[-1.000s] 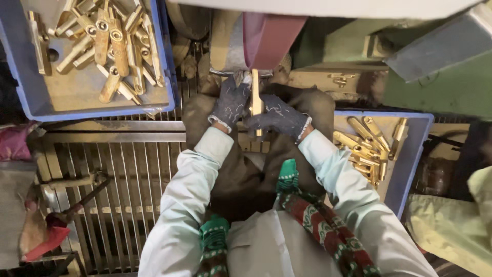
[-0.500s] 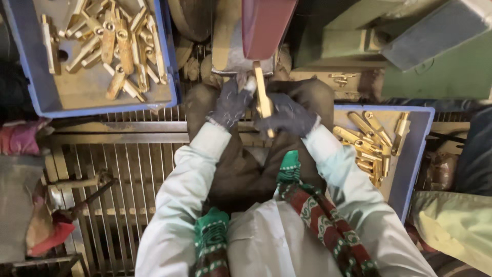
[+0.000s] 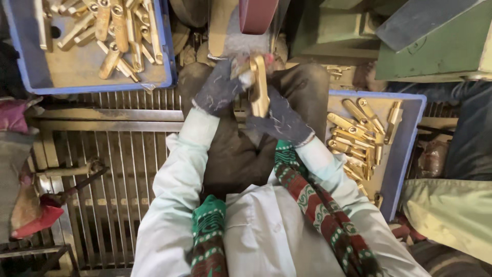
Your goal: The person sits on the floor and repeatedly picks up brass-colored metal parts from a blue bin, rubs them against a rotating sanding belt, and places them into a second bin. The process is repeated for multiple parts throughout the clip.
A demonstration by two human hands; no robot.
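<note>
While both gloved hands close on it, the brass piece (image 3: 259,87) stands nearly upright between them, its upper end just under the reddish sanding belt (image 3: 258,15) of the grinding machine (image 3: 225,31). The left hand (image 3: 219,88) wraps its fingers around the upper part, curled and pressed together on the metal; the right hand (image 3: 281,119) grips the lower part from below and to the side, fingers likewise folded shut around it. Whether the tip actually touches the belt I cannot tell, since the gloves and fluff hide the contact.

The piece looks like solid cast brass: stiff, fairly heavy for its size, smooth and likely slippery when polished, not fragile. A hold at both ends, as here, suits it, leaving the middle and top face free.

Beyond the left fingers, up and outward, sits a blue tray (image 3: 31,77) of similar brass parts (image 3: 110,31). Just outside the right fingers lies a second blue tray (image 3: 405,133) with more brass pieces (image 3: 359,133). Below the hands are pale sleeves (image 3: 174,184) and a patterned scarf (image 3: 318,210).
</note>
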